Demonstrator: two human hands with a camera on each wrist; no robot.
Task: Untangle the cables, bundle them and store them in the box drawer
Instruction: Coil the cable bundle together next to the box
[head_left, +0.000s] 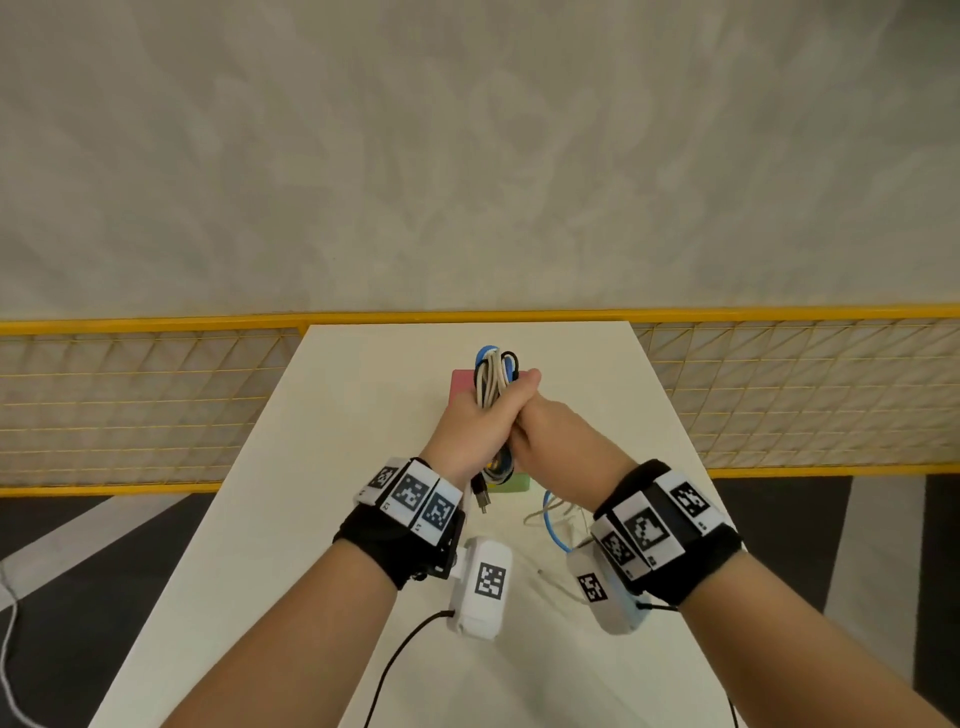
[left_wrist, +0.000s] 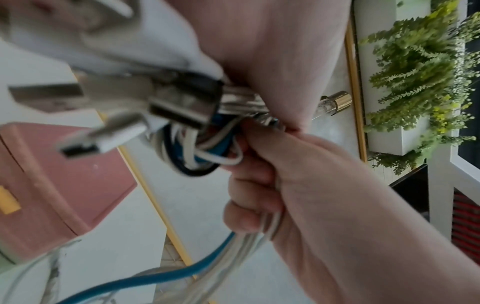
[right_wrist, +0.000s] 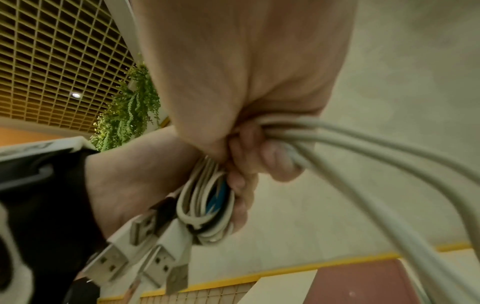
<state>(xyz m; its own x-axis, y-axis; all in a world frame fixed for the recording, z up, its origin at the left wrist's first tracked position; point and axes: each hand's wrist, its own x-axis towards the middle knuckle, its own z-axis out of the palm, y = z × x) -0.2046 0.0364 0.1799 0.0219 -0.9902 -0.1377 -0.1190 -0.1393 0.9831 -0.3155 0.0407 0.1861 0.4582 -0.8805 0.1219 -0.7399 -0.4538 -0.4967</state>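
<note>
Over the middle of the white table both my hands clasp one cable bundle of white, blue and black loops. My left hand grips the coil, whose loops show in the left wrist view as the bundle. My right hand presses against the left and holds the loose strands, which trail to the table as tails. USB plugs hang below the left wrist, plugs close up. The pink-topped box with a green base sits directly beneath my hands; its drawer is hidden.
A yellow mesh fence runs behind the table on both sides. The table is narrow, with dark floor off its left and right edges. Black leads run from the wrist cameras along my forearms.
</note>
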